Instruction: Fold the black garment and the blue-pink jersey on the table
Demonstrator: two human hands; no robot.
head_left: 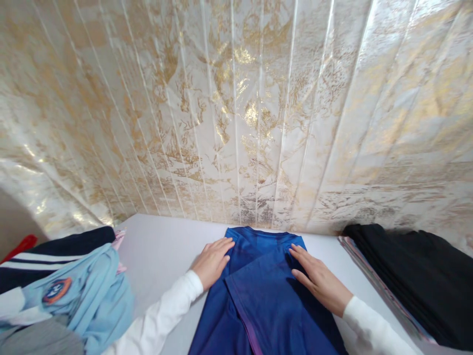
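Observation:
A blue shirt (264, 291) lies on the white table with its neckline at the far end. One sleeve, edged in purple, is folded across its body. My left hand (213, 261) rests on the shirt's left edge near the shoulder, fingers stretched out. On the opposite side, my right hand (320, 278) touches the shirt near its right shoulder, with thumb and fingers apart. Neither hand grips the cloth. The lower part of the shirt runs out of view at the bottom.
To the left is a loose heap of clothes, including a light blue garment (99, 296) and a dark striped one (74, 251). At right stands a folded stack topped with black cloth (414, 276). A gold-patterned curtain (244, 123) hangs behind the white table (162, 246).

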